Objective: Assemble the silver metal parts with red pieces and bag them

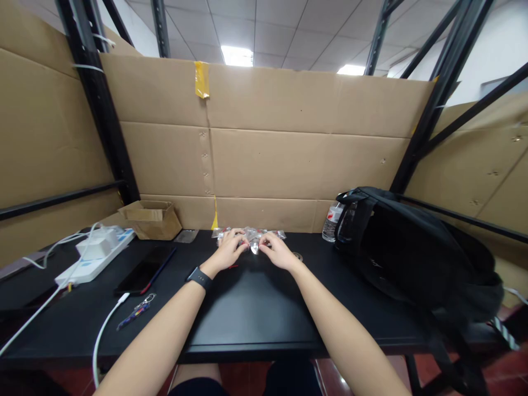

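Observation:
Both arms reach to the far side of the black table. My left hand has its fingers curled, thumb and forefinger close together; whatever is in that pinch is too small to make out. Opposite it, my right hand pinches at the edge of a small shiny silver round piece, which shows between the two hands. Small clear plastic packets with bits of red in them lie behind the fingers, partly hidden. A small red strip rests under my left hand, and a small ring-shaped thing beside my right wrist.
A cardboard panel closes off the back. To the left are an open cardboard box, a white power strip, a dark phone on a cable and a keychain. Rightward stand a water bottle and a black backpack.

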Demonstrator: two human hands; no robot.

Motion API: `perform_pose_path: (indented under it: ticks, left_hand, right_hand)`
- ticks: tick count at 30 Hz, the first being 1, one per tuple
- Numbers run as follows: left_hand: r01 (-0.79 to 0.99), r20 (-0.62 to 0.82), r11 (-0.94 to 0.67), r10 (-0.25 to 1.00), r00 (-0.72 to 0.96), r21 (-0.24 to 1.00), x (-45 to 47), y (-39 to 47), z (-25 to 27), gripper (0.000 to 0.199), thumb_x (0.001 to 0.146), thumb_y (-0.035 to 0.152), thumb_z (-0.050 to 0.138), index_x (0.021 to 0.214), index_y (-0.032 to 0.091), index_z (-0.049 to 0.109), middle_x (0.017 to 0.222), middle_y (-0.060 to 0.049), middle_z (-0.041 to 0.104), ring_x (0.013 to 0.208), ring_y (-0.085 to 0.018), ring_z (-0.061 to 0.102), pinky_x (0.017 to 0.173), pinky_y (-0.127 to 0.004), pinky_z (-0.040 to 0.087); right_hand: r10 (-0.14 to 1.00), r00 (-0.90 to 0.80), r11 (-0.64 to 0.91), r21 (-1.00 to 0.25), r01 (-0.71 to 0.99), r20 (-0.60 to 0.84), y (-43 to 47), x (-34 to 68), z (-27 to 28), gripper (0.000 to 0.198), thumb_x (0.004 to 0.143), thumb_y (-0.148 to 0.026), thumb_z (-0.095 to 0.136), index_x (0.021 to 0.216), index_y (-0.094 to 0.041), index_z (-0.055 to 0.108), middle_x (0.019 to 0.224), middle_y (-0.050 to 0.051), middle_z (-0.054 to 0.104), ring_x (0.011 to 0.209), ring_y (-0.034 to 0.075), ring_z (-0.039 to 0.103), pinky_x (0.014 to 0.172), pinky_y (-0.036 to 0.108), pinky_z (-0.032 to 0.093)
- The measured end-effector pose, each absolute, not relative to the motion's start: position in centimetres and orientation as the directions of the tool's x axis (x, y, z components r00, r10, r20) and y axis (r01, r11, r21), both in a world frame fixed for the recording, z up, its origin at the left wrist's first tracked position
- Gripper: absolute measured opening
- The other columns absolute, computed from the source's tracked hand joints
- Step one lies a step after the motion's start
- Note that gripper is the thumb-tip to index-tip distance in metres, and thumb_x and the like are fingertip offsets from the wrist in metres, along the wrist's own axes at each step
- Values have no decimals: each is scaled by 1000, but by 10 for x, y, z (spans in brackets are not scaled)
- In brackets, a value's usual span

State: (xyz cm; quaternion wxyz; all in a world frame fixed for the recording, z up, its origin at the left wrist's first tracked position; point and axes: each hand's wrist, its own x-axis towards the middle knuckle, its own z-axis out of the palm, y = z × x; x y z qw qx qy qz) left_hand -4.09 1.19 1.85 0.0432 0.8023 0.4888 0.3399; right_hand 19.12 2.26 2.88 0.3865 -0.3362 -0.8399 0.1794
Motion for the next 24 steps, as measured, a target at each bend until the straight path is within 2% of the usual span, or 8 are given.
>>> perform_pose_path:
  ticks: [2,5,8,11,15,17,20,24]
  left_hand:
    - [709,554,-543,793,255,450,-37,15,16,19,98,35,49,100,26,66,130,-5,54,127,-25,46,111,-47,31]
    - [617,591,-583,775,224,530,-32,20,11,17,99,33,49,99,24,63,123,-6,56,124,-22,49,110,-41,35]
    - [513,628,-646,741,240,566,-27,23,8,17,99,32,49,97,22,62,115,-7,58,118,-20,52,107,-36,39]
    - [443,649,-682,717,253,581,-21,22,7,19,99,34,49,95,21,62,109,-7,60,112,-20,55,104,-35,41]
    - [480,632,-658,735,244,580,-18,18,9,19,97,37,53,94,21,63,108,-7,62,110,-21,56,103,-37,41]
    - [498,623,-650,741,251,574,-19,17,12,19,96,37,53,95,21,64,107,-8,63,108,-22,57,101,-39,42]
    - [491,618,-653,741,262,576,-20,16,15,20,97,36,52,93,21,64,104,-7,65,105,-23,58,99,-38,43]
    - [508,638,-650,735,231,565,-19,17,14,17,95,34,54,92,21,64,103,-6,66,104,-22,58,98,-38,43]
  right_hand:
    - [750,-381,655,-683,323,540,22,189,34,9,90,-29,58,89,-20,60,101,5,64,96,18,60,90,34,48]
    - [832,-335,504,-856,121,442,20,185,36,21,86,-40,63,87,-20,57,109,5,65,93,18,64,75,29,53]
    - [871,-359,353,-935,-19,336,14,178,34,29,81,-46,69,86,-20,55,109,4,64,86,16,69,68,26,55]
    - [899,-360,223,-969,-111,248,5,170,32,33,79,-47,73,89,-21,54,103,2,63,76,15,72,69,29,59]
    - [901,-392,98,-967,-237,187,-2,166,33,38,77,-45,77,89,-22,50,99,0,63,77,17,75,73,33,61]
    - [896,-401,98,-967,-237,189,-3,167,35,38,77,-45,77,92,-23,50,100,0,65,75,18,75,70,30,61]
    - [900,-377,145,-966,-214,219,-4,167,37,41,79,-43,76,108,-28,51,102,0,66,70,16,75,61,26,60]
    - [912,-341,161,-963,-215,228,-3,166,38,43,81,-37,75,118,-26,58,101,3,69,71,15,75,68,27,61]
